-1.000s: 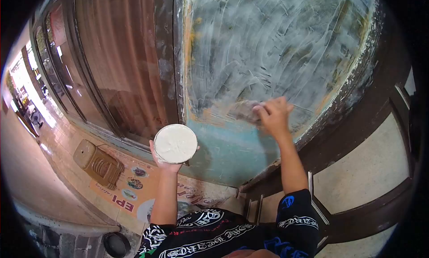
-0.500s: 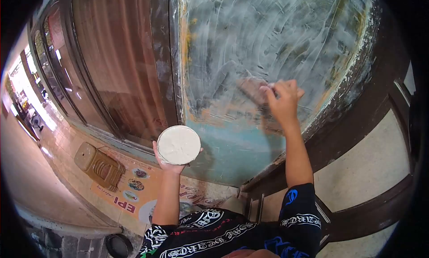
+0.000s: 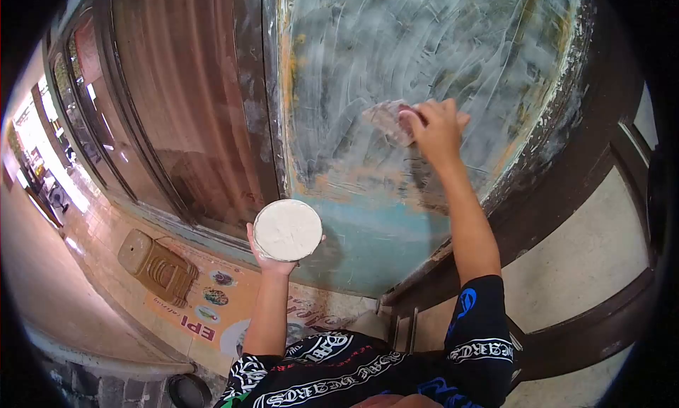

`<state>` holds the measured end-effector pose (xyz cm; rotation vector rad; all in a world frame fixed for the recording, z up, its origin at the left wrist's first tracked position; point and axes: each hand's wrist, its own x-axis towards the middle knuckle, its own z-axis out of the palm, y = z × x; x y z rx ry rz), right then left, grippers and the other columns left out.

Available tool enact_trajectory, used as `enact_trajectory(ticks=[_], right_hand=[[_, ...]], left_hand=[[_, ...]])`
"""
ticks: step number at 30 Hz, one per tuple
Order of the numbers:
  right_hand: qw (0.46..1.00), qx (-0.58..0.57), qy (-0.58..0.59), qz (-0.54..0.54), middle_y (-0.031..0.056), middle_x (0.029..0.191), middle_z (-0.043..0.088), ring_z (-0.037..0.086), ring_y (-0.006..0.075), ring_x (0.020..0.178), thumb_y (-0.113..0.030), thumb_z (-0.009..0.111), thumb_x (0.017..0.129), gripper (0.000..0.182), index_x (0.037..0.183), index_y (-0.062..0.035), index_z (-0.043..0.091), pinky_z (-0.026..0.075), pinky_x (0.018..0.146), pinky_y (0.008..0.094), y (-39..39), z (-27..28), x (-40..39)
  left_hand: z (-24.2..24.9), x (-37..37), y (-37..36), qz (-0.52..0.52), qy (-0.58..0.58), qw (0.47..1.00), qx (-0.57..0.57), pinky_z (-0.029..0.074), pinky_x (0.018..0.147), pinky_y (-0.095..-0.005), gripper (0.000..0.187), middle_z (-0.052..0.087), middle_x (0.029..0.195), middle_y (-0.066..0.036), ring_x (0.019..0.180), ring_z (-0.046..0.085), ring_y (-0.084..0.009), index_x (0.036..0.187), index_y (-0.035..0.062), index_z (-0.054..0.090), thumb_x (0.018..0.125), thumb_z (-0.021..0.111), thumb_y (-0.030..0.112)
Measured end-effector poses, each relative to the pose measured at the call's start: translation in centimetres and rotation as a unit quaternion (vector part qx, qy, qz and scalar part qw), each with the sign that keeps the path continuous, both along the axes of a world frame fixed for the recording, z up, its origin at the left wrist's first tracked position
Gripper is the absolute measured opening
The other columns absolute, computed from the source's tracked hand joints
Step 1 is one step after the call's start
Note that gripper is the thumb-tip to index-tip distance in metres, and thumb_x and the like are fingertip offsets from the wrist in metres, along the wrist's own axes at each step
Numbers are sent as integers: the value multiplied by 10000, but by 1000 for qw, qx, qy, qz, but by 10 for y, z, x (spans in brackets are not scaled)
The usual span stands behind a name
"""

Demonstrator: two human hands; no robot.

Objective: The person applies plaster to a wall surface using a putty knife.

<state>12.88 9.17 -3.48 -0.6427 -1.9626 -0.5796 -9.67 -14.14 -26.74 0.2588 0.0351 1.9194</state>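
My left hand (image 3: 274, 264) holds a round tub of whitish putty (image 3: 288, 230) from below, its fingers around the sides. The putty's top faces me, low in front of the wall panel (image 3: 368, 238). In my right hand (image 3: 441, 135) is a putty scraper (image 3: 387, 121), gripped between thumb and fingers. Its broad, smeared blade lies at or very close to the panel; exact contact is hard to tell. Grey-white streaks cover the panel's upper part, while a blue-green strip shows along the bottom.
Left of the panel stands a dark-framed glass window (image 3: 191, 111) with a curtain behind. A brown plastic stool (image 3: 159, 265) lies on a printed banner (image 3: 233, 295) on the floor. Dark wooden framing (image 3: 566, 217) borders the right side. A round black container (image 3: 189, 392) sits at lower left.
My right hand has moved slightly left and up with the scraper, whose blade now shows more clearly. The left hand and tub sit nearly as before, slightly further right in view.
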Motion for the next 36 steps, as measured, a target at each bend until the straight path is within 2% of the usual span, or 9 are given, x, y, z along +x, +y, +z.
enact_trajectory(ticks=[4,6,11,13,20,23,28,32,36], right_hand=[[998,-40,35,25,-60,896,691,525,232,943,-361,734,835,176,822,-185,740,280,845,486,-19,-15,3],[993,-90,-13,77,-64,859,671,524,230,940,-365,740,821,181,803,-185,730,295,823,491,-22,-60,-16],[982,-2,-171,83,-54,825,616,513,228,948,-384,711,834,203,772,-191,707,321,764,508,-7,-148,-62],[987,14,-146,60,-55,836,616,511,231,950,-381,707,839,201,778,-190,711,320,767,509,4,-124,-65],[996,39,51,54,-53,828,642,500,238,928,-377,716,847,226,803,-156,716,283,797,487,-12,4,-29],[996,-22,19,79,-52,814,643,510,234,915,-382,729,836,239,785,-150,707,277,812,486,-30,-25,-30],[979,-45,-153,127,-48,813,625,518,239,949,-394,709,830,223,782,-177,709,334,788,550,-18,-155,-68],[986,15,-159,54,-56,816,621,512,241,925,-371,708,844,186,819,-187,719,314,771,523,9,-130,-69],[997,52,14,50,-45,810,628,515,244,884,-380,723,831,210,782,-176,705,308,788,499,5,-34,-36]], left_hand=[[2,-3,1,5,-8,1000,-5,269,1009,-851,875,403,1536,-165,1359,399,-508,1490,176,426,846,445,769],[6,-2,3,8,-4,1000,2,267,1007,-853,877,402,1537,-167,1358,397,-511,1490,175,424,846,445,769],[22,3,6,7,34,999,40,268,1003,-856,880,400,1536,-173,1360,396,-512,1490,172,423,846,445,770],[22,3,6,3,7,998,56,300,959,-870,808,394,1545,-162,1366,367,-551,1492,249,432,859,452,750],[9,-7,-3,31,14,999,27,303,974,-860,867,376,1549,-191,1363,364,-560,1504,208,410,844,455,768],[13,-8,-8,17,38,999,36,300,985,-853,895,375,1547,-198,1361,360,-568,1509,201,402,825,470,775],[10,-9,-4,27,17,999,12,270,1005,-851,909,365,1553,-206,1360,351,-579,1515,188,391,823,469,772],[11,-9,-5,15,24,999,19,260,1016,-845,917,356,1560,-202,1366,346,-573,1520,179,382,824,467,770],[13,-9,-10,10,15,1000,23,258,1002,-858,876,371,1558,-163,1377,381,-500,1494,172,417,850,440,765]])
